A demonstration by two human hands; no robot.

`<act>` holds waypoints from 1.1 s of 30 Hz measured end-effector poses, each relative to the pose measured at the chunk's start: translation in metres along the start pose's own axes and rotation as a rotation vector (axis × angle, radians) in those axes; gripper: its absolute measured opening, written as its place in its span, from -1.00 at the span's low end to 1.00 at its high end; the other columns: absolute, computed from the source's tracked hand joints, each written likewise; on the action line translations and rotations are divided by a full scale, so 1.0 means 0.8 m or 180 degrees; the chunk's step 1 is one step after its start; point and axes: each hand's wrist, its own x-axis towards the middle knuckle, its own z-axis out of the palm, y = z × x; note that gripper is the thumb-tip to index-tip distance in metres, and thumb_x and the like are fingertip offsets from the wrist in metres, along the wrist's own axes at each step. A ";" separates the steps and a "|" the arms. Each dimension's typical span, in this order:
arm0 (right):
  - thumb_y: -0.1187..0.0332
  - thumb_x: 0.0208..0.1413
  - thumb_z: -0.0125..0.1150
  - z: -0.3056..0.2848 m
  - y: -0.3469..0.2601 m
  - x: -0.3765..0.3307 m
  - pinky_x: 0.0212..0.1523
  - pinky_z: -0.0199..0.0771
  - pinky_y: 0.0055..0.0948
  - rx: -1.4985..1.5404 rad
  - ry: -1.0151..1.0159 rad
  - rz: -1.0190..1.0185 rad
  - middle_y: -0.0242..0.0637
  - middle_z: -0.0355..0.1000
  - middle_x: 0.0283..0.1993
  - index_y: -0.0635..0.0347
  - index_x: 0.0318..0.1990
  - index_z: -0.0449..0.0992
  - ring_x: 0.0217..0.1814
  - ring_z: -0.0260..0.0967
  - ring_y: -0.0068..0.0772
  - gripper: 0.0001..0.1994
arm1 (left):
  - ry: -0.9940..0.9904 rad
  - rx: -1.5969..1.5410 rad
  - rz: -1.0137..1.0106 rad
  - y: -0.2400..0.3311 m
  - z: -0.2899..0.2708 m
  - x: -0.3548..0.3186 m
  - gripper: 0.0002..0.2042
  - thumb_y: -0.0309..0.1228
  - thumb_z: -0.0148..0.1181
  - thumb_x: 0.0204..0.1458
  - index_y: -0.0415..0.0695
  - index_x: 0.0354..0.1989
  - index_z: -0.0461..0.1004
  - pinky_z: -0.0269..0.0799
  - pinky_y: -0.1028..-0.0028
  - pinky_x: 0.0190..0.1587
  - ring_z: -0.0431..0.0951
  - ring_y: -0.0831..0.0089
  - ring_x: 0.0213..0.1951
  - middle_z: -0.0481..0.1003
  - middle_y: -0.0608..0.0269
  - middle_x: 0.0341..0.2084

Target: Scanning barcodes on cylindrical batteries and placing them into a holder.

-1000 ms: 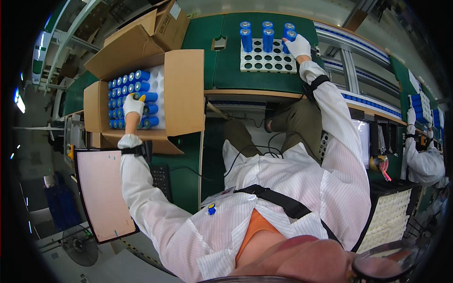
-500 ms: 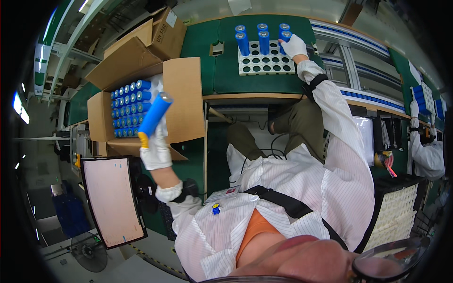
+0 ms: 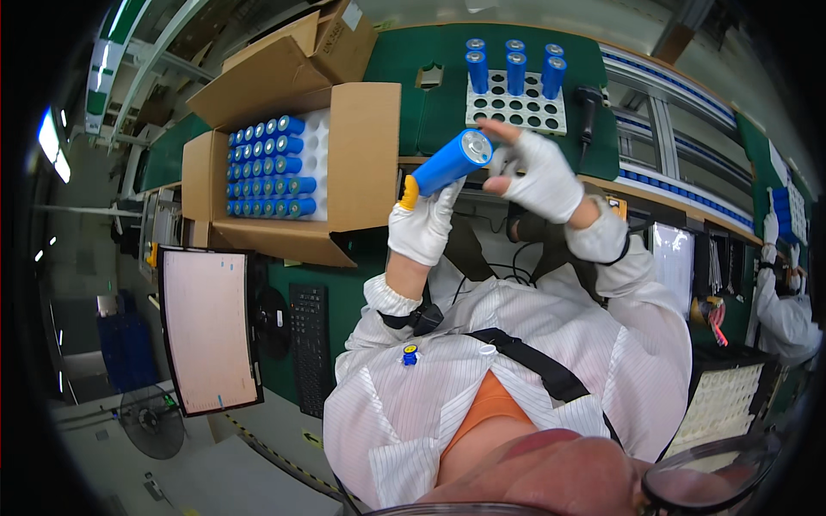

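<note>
A blue cylindrical battery cell point(image 3: 452, 165) is tilted in my left hand point(image 3: 422, 224), gloved in white with a yellow cover on one finger. The fingers wrap its lower end, and its silver end points up to the right. Beside that end, my right hand point(image 3: 544, 176) is open, white-gloved with bare fingertips, thumb and fingers apart. Whether it touches the cell I cannot tell. Beyond it stands a white tray point(image 3: 516, 112) with round holes, several upright blue cells point(image 3: 516, 73) in its far rows. To the left, an open cardboard box point(image 3: 366, 159) holds rows of blue cells point(image 3: 267, 168).
A black handheld scanner point(image 3: 588, 116) lies right of the tray on the green table point(image 3: 404, 77). Metal rails point(image 3: 662, 129) run along the right. A monitor point(image 3: 209, 331) and a keyboard point(image 3: 310, 348) are at the lower left. A co-worker point(image 3: 785, 301) is at the far right.
My left hand has carried the cell rightward from the box to in front of my chest. My right hand has let go of a cell in the tray and come back toward it.
</note>
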 end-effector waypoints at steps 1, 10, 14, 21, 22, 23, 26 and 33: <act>0.17 0.01 0.46 0.014 -0.008 -0.007 -0.14 0.49 -0.55 -0.0231 0.0152 -0.0165 -0.30 0.51 -0.03 0.21 0.26 0.36 -0.17 0.45 -0.56 -0.33 | 0.0019 -0.0158 -0.0141 -0.004 -0.009 0.006 -0.46 -0.33 0.10 0.25 -0.38 0.28 0.11 0.48 0.27 0.22 0.34 0.07 0.24 0.21 -0.24 0.24; 0.22 -0.09 0.53 0.061 0.031 0.009 -0.07 0.54 -0.43 0.0461 0.0602 0.0606 -0.16 0.57 -0.12 0.24 0.04 0.50 -0.12 0.55 -0.37 -0.46 | 0.0302 -0.0485 -0.0143 -0.014 -0.069 0.015 -0.43 -0.27 0.12 0.23 -0.37 0.27 0.11 0.47 0.19 0.24 0.36 0.01 0.22 0.27 -0.18 0.20; 0.19 -0.05 0.50 0.058 0.047 0.021 -0.10 0.54 -0.41 0.0460 0.0431 0.0616 -0.15 0.58 -0.19 0.26 -0.01 0.52 -0.18 0.56 -0.34 -0.51 | 0.0263 -0.0545 -0.0423 -0.008 -0.075 0.021 -0.46 -0.25 0.09 0.25 -0.36 0.26 0.14 0.50 0.25 0.20 0.39 0.03 0.21 0.31 -0.17 0.17; 0.00 -0.03 0.41 0.029 0.111 0.099 -0.23 0.52 -0.25 -0.1197 0.1531 0.0411 -0.04 0.57 -0.32 0.25 -0.19 0.57 -0.28 0.56 -0.08 -0.53 | 0.0553 0.1605 -0.0684 0.012 0.014 -0.042 -0.58 -0.27 -0.01 0.31 -0.34 0.19 0.33 0.50 0.19 0.09 0.46 -0.02 0.16 0.37 -0.15 0.18; -0.03 -0.04 0.41 0.025 0.128 0.119 -0.20 0.53 -0.23 -0.1570 0.1695 0.0546 -0.02 0.57 -0.31 0.27 -0.17 0.56 -0.25 0.56 -0.04 -0.50 | 0.0278 0.2729 -0.0202 0.016 0.036 -0.071 -0.63 -0.32 0.06 0.28 -0.33 0.14 0.38 0.50 0.24 0.06 0.51 0.08 0.09 0.44 -0.10 0.12; -0.07 -0.06 0.42 0.023 0.147 0.136 -0.18 0.53 -0.20 -0.1935 0.1848 0.0661 0.00 0.57 -0.29 0.28 -0.16 0.56 -0.23 0.56 0.01 -0.46 | -0.0005 0.3890 0.0310 0.025 0.058 -0.098 -0.67 -0.36 0.12 0.25 -0.31 0.10 0.44 0.50 0.30 0.04 0.56 0.18 0.02 0.50 -0.04 0.06; -0.15 -0.07 0.38 0.021 0.201 0.171 -0.13 0.53 -0.12 -0.2478 0.1876 0.0845 0.04 0.56 -0.22 0.27 -0.16 0.55 -0.15 0.54 0.10 -0.41 | 0.0331 0.5899 0.2523 0.089 0.099 -0.125 -0.74 -0.52 0.18 0.19 -0.32 0.03 0.48 0.46 0.42 0.02 0.58 0.39 -0.10 0.59 0.09 -0.16; -0.15 -0.04 0.36 0.023 0.263 0.202 -0.12 0.53 -0.09 -0.2754 0.1453 0.1010 0.05 0.56 -0.18 0.27 -0.14 0.55 -0.11 0.53 0.10 -0.41 | 0.3025 0.7991 0.2684 0.304 0.078 -0.099 -0.66 -0.40 0.27 0.12 -0.20 0.07 0.49 0.48 0.47 0.01 0.63 0.27 -0.10 0.62 0.07 -0.13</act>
